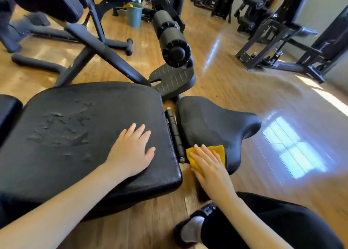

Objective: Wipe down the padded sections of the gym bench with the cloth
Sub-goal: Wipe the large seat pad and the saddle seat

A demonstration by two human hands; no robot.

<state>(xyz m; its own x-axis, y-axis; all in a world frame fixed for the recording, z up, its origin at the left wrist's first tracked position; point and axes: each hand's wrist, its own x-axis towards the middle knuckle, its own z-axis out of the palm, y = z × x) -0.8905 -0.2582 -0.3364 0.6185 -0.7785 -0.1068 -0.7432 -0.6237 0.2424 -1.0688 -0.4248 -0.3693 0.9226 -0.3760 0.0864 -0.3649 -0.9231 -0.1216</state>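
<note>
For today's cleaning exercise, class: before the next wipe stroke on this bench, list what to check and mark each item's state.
1. Yellow cloth lies on the small seat pad: ok.
2. Right hand presses the cloth flat: ok.
3. Left hand braces on the large pad: ok.
4. Large pad surface intact: not ok, cracked and peeling.
5. Cloth damp enough: cannot tell.

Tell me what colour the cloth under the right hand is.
Yellow cloth, clearest in the head view.
</note>
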